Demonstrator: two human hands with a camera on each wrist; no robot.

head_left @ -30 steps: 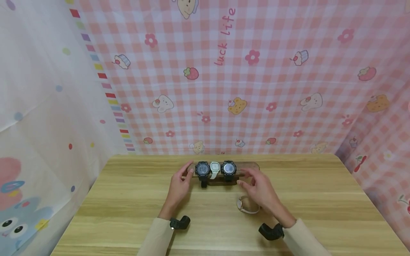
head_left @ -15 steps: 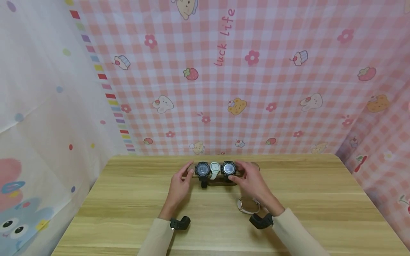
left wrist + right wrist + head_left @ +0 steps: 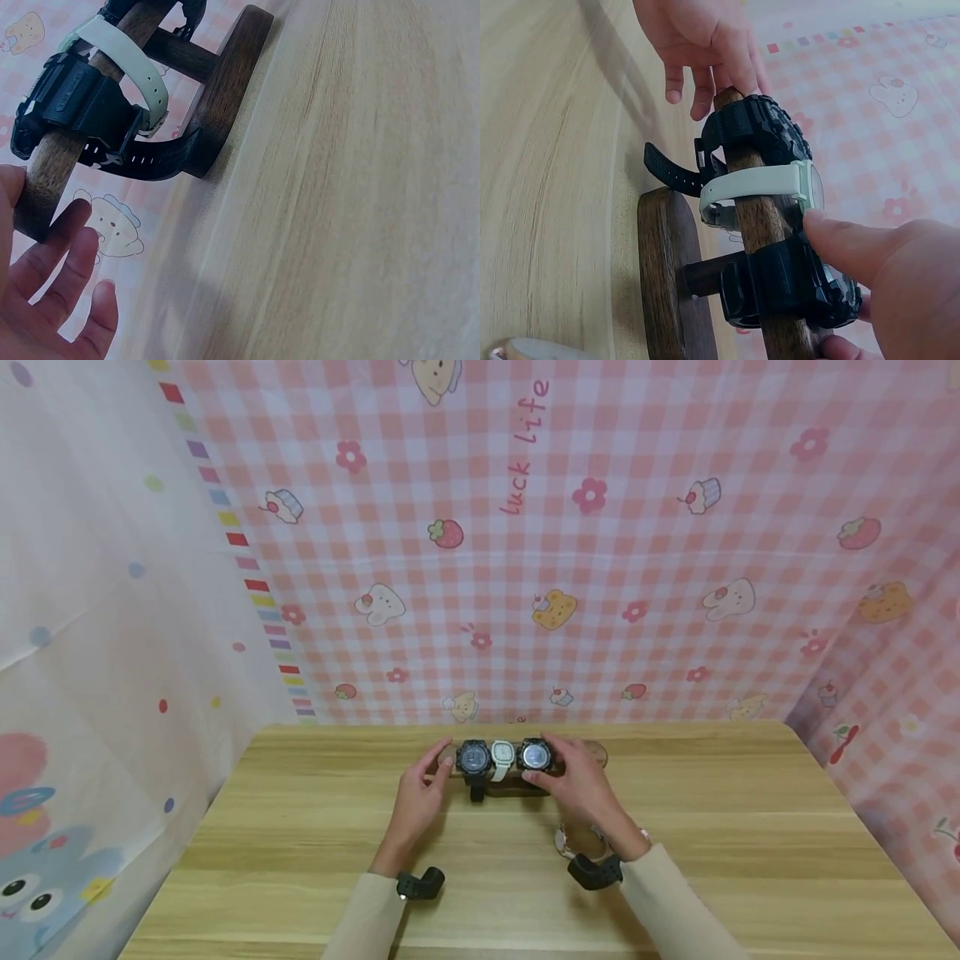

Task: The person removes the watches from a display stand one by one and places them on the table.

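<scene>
A dark wooden watch stand (image 3: 229, 90) carries two black digital watches and a pale mint watch on its bar. My left hand (image 3: 416, 793) holds the bar's left end between thumb and fingers, beside the left black watch (image 3: 473, 758). In the middle sits the mint watch (image 3: 502, 753), its strap looped round the bar in the right wrist view. My right hand (image 3: 579, 783) grips the right black watch (image 3: 536, 755), thumb on the near side and fingers round the far side. Part of that watch is hidden by the hand.
A light-strapped watch with a rose-gold case (image 3: 562, 841) lies on the wooden table (image 3: 300, 843), partly beneath my right wrist. Each wrist wears a black camera mount. A pink checked cloth (image 3: 480, 577) hangs directly behind the table's back edge.
My right hand has moved left along the bar, from its right part onto the right black watch, and has closed round it. The left hand stays at the bar's left end.
</scene>
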